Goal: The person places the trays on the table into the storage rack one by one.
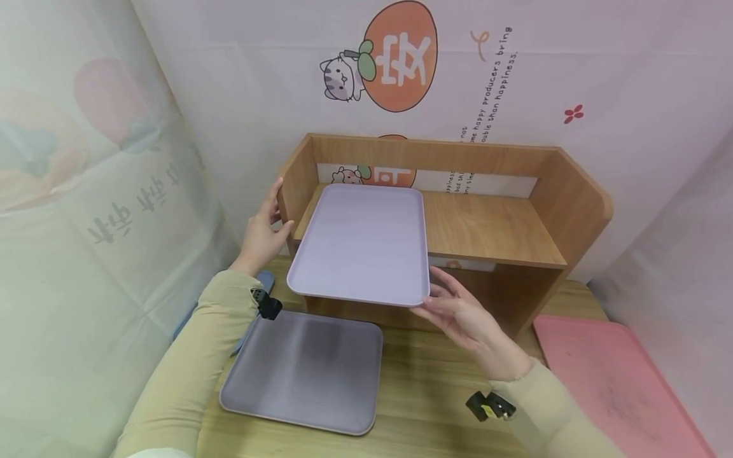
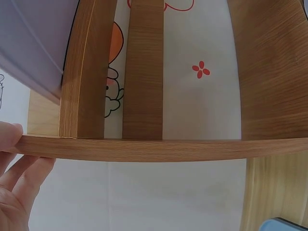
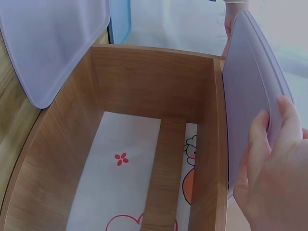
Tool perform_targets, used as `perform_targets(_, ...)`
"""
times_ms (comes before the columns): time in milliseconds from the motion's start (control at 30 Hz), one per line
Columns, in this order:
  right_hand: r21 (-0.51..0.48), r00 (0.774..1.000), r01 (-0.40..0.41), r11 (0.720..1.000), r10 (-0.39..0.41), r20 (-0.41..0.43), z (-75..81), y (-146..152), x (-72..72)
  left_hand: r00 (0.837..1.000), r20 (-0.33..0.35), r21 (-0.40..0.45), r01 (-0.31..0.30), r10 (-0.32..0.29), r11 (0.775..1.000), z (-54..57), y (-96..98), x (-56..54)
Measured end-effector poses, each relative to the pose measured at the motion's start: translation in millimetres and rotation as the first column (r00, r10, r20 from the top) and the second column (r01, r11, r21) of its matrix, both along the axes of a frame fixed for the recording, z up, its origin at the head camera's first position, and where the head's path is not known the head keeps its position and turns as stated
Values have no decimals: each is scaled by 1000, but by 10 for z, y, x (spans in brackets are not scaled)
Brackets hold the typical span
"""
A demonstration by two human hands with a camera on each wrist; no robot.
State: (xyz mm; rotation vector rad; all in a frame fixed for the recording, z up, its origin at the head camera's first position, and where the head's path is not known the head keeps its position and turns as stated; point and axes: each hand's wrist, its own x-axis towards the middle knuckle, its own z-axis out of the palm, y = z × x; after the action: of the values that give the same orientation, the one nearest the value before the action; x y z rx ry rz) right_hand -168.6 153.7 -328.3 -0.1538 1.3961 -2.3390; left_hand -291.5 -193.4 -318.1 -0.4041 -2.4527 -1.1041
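A lavender tray lies on the upper board of a wooden desk shelf, its front end jutting past the board's edge. My right hand grips the tray's front right corner, thumb near the rim and fingers beneath. In the right wrist view, that hand overlaps the tray's edge. With thumb inside and fingers outside, my left hand holds the shelf's left side panel. The left wrist view shows this hand at the panel's edge.
A second, greyish-purple tray lies on the wood-grain table before the shelf. On the right is a pink tray; a blue tray sits behind my left forearm. Printed cloth hangs around the table.
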Motion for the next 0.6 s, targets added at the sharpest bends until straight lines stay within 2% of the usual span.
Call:
perform_targets(333,-78,998,-9,997,14,59,14,-51,-126,1000,21,-5,-7,7,1000,7,7,-7)
perform_targets(600,-104,996,11,995,-2,89,12,-90,-195,1000,23,0,-6,6,1000,12,11,13)
